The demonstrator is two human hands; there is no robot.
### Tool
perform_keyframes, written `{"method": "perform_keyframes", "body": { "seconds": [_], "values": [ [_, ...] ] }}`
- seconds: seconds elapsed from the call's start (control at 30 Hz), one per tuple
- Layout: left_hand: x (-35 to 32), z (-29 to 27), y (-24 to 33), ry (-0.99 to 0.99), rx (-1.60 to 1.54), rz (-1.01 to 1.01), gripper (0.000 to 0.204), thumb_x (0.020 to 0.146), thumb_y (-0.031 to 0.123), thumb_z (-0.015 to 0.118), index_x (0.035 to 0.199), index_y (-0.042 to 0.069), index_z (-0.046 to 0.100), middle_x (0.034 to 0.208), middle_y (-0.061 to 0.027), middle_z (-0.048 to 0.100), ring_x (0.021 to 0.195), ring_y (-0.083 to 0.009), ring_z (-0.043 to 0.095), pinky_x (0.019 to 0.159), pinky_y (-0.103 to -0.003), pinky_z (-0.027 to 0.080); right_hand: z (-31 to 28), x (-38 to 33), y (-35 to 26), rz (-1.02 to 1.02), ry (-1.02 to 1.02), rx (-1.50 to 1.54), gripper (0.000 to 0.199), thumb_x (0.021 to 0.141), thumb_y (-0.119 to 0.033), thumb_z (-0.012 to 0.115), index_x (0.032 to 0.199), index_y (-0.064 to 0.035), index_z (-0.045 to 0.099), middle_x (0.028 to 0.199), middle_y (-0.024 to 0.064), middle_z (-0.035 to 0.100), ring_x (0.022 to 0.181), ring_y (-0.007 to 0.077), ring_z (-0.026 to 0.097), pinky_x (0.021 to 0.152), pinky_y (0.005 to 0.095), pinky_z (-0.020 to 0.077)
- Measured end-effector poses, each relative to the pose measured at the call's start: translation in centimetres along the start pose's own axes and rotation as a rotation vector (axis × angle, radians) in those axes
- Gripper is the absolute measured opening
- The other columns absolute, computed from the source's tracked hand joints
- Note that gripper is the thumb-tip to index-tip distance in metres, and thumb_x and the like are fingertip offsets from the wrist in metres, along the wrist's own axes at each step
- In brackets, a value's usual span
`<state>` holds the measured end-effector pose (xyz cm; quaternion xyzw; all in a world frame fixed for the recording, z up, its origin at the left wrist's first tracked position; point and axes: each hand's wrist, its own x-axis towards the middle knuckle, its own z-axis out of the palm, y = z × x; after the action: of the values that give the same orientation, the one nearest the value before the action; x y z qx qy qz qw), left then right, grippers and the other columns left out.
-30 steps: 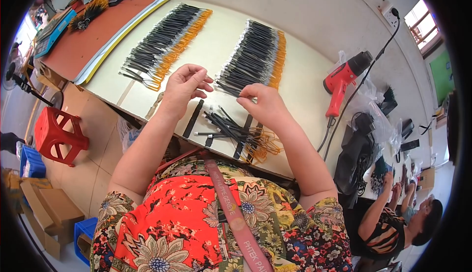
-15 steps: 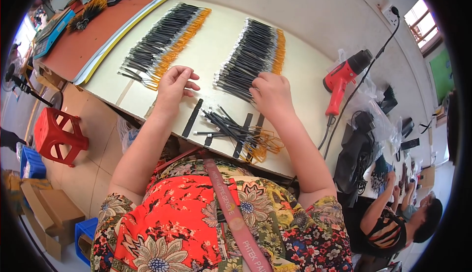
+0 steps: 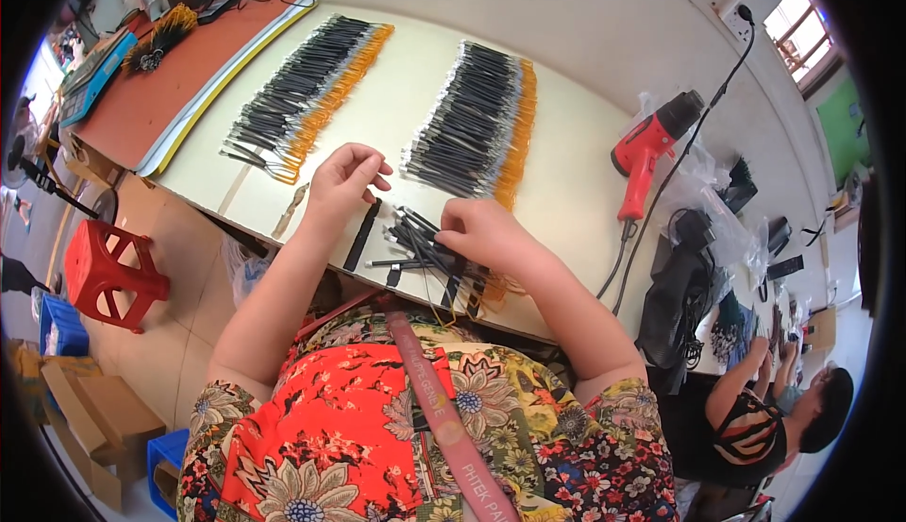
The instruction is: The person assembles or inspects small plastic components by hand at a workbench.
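Currently, my right hand [image 3: 481, 230] is hovering over the right side of a loose pile of black wires [image 3: 411, 239], its fingertips bending close together; I cannot tell whether they are pinching one. My left hand [image 3: 344, 180] is curling loosely just beyond the pile's left side, its grip unclear. Two rows, left [image 3: 307, 86] and right [image 3: 464, 126], are lying farther out.
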<state>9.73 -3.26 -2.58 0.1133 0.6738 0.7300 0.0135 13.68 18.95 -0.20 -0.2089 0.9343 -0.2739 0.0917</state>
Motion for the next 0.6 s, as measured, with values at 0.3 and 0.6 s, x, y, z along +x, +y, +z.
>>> {"method": "perform_keyframes", "body": {
  "seconds": [0.3, 0.6],
  "values": [
    [-0.3, 1.3, -1.7, -0.092, 0.15, 0.17, 0.016, 0.086, 0.014, 0.061, 0.096, 0.002, 0.061, 0.087, -0.0015, 0.063, 0.079, -0.0071, 0.058, 0.072, -0.022, 0.046, -2.4, -1.6, 0.0, -0.046, 0.429, 0.287, 0.016, 0.083, -0.009, 0.06, 0.097, -0.0015, 0.06, 0.078, 0.0089, 0.066, 0.072, 0.0132, 0.063, 0.067, 0.0269, 0.0487],
    [-0.1, 3.4, 2.0, -0.251, -0.093, 0.096, 0.018, 0.088, 0.012, 0.059, 0.104, 0.002, 0.06, 0.091, -0.0041, 0.064, 0.08, -0.0089, 0.059, 0.065, -0.022, 0.047, -2.8, -1.2, -0.3, -0.28, 0.505, -0.045, 0.012, 0.081, -0.011, 0.063, 0.089, -0.0033, 0.063, 0.08, 0.0095, 0.063, 0.074, 0.025, 0.061, 0.066, 0.0335, 0.0478]
  ]
}}
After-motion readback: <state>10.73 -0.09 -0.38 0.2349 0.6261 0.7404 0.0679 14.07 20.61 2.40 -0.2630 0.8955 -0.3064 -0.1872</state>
